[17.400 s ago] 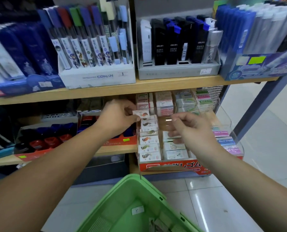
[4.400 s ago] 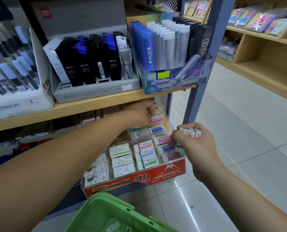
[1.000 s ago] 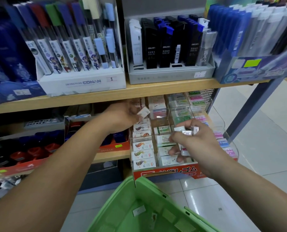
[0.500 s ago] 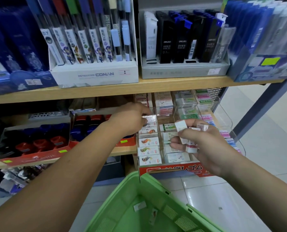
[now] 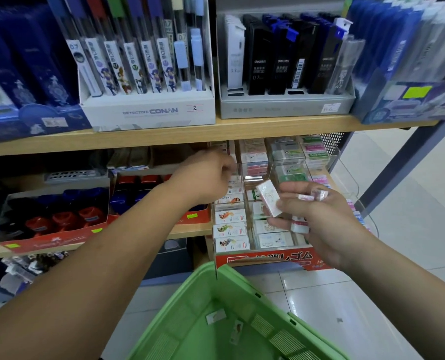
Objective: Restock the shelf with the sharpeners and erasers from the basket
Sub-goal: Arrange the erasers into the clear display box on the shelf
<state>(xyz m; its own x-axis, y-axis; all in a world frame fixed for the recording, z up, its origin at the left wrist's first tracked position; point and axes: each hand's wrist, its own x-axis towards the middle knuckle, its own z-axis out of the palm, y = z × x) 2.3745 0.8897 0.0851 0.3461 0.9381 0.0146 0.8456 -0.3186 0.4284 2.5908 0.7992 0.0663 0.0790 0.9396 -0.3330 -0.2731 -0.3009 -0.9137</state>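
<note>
Several erasers (image 5: 268,201) gripped, right hand (image 5: 320,219); box (image 5: 148,118) reads DETECTIVE CONAN.

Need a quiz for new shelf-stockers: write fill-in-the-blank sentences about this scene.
The slotted plastic basket below the hands is coloured ___.
The right hand grips several small white wrapped ___.
The white cardboard box printed CONAN shows the handwritten number ___.
Missing words: green; erasers; 2.
</note>
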